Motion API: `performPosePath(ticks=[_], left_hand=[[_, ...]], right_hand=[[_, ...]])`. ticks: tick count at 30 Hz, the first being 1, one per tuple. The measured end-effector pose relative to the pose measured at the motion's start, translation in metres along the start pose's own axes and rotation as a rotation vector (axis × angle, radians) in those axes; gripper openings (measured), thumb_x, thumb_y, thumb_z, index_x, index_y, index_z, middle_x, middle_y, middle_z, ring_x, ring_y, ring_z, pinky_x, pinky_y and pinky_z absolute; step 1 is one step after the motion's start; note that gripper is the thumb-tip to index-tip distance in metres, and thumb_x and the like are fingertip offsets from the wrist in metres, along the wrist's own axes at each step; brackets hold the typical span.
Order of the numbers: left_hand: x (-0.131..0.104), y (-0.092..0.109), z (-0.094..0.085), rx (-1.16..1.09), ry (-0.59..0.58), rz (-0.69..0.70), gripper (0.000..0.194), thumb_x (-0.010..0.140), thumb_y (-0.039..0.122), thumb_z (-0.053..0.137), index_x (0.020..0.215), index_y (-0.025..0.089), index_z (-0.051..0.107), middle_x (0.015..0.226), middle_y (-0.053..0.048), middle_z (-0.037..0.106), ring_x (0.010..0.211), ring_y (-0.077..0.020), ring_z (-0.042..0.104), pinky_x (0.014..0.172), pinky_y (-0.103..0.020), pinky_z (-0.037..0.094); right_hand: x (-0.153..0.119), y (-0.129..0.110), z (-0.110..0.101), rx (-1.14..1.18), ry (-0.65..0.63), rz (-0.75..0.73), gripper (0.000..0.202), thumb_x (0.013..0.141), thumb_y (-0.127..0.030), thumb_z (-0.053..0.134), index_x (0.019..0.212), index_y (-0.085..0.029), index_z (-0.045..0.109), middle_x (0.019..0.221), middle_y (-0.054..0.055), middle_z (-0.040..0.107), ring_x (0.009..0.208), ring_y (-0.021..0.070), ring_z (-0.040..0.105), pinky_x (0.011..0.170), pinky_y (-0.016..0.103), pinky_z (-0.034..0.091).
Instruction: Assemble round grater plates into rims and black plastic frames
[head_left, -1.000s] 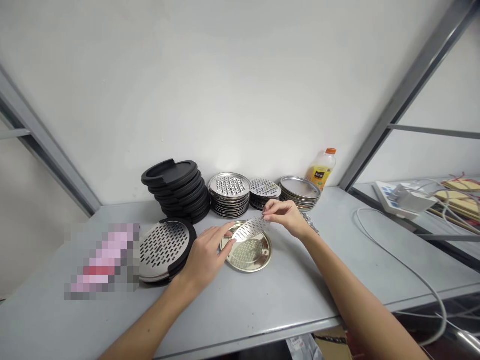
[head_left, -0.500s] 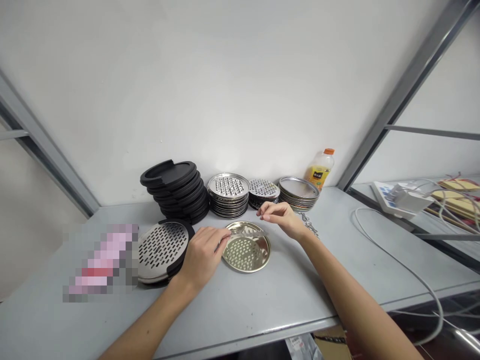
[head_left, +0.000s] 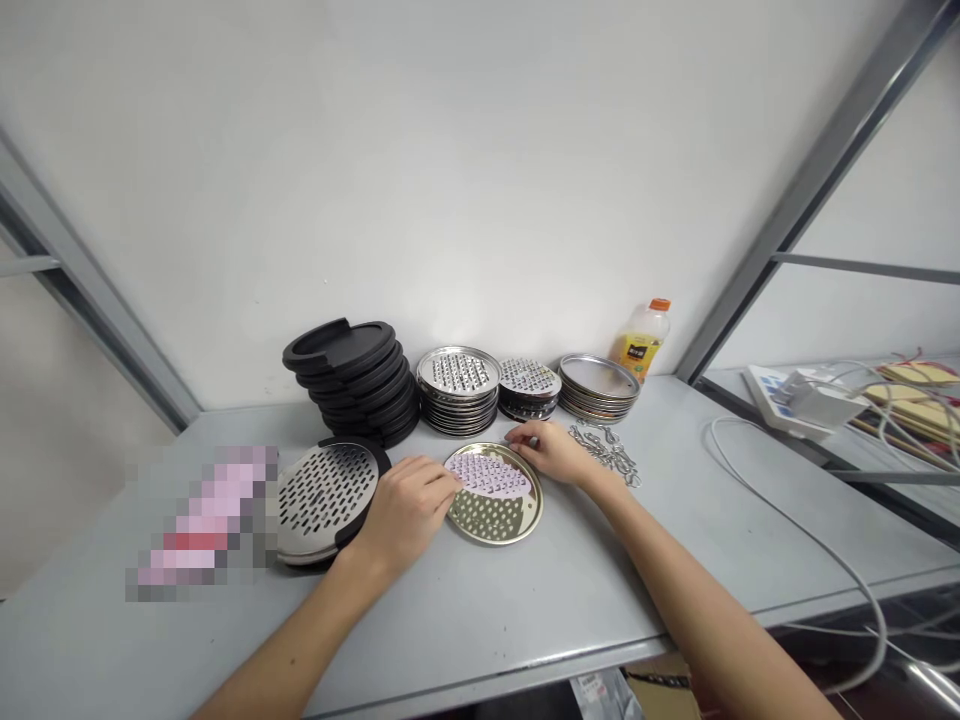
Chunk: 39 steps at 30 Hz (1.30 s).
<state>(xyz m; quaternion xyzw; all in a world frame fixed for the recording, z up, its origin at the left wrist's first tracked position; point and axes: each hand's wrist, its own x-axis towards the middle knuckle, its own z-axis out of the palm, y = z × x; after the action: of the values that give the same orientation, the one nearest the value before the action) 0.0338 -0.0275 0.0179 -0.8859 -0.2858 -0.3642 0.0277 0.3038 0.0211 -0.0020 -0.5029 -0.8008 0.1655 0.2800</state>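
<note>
My left hand (head_left: 411, 500) is closed, its thumb and fingertips pinching the left edge of a perforated grater disc (head_left: 487, 475). The disc tilts over a shiny round metal plate (head_left: 480, 537), which mirrors its holes. My right hand (head_left: 546, 450) is closed too, fingertips bent together at the far right rim of the plate; what lies between them, if anything, is hidden. Small metal clips (head_left: 615, 456) lie loose beside my right wrist. Left of my left hand rests a slotted round grater (head_left: 328, 495) with a black rim.
Along the wall stand stacked black rings (head_left: 352, 385), two stacks of metal graters (head_left: 459, 375) (head_left: 529, 378), a stack of plain metal discs (head_left: 598, 375) and a bottle (head_left: 643, 338). A white cable (head_left: 795, 525) runs over the right side. A blurred pink patch (head_left: 210, 510) is at left.
My right hand has come down and slightly left to the plate's far rim. The grater disc, seen nearly edge-on before, now shows its perforated face. My left hand has barely moved.
</note>
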Motion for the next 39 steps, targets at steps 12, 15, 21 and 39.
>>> performPosePath(ticks=[12,15,21,39], left_hand=[[-0.0032,-0.0027,0.0028,0.044,-0.193,-0.038,0.02,0.083,0.008,0.059,0.072,0.02,0.069,0.069,-0.001,0.067,0.069,-0.0172,0.063,0.067,-0.029,0.048],[-0.0032,-0.0027,0.0029,0.049,-0.217,-0.044,0.018,0.082,0.008,0.06,0.072,0.02,0.069,0.071,-0.001,0.067,0.07,-0.0172,0.062,0.068,-0.029,0.047],[-0.0036,-0.0011,0.0038,0.036,-0.236,-0.043,0.017,0.082,0.007,0.061,0.073,0.019,0.067,0.084,-0.001,0.068,0.078,-0.0175,0.061,0.072,-0.03,0.048],[0.0,0.0051,-0.0028,0.109,-0.11,0.153,0.021,0.088,0.003,0.051,0.082,0.017,0.065,0.088,-0.004,0.069,0.081,-0.019,0.06,0.071,-0.032,0.045]], right_hand=[[-0.0011,-0.0063,-0.0048,0.081,-0.106,-0.062,0.02,0.083,-0.021,0.054,0.085,-0.019,0.074,0.074,0.003,0.071,0.066,0.0156,0.059,0.06,0.025,0.042],[-0.0004,-0.0045,-0.0044,0.108,-0.106,-0.062,0.021,0.084,-0.022,0.054,0.086,-0.02,0.075,0.08,0.004,0.072,0.071,0.0172,0.061,0.063,0.026,0.044],[-0.0005,-0.0041,-0.0036,0.122,-0.095,-0.048,0.019,0.083,-0.024,0.057,0.086,-0.02,0.076,0.078,0.004,0.072,0.07,0.0179,0.061,0.064,0.026,0.045],[-0.0008,-0.0053,-0.0024,0.11,-0.091,-0.048,0.02,0.083,-0.024,0.056,0.089,-0.02,0.076,0.075,0.003,0.073,0.069,0.0177,0.062,0.064,0.026,0.046]])
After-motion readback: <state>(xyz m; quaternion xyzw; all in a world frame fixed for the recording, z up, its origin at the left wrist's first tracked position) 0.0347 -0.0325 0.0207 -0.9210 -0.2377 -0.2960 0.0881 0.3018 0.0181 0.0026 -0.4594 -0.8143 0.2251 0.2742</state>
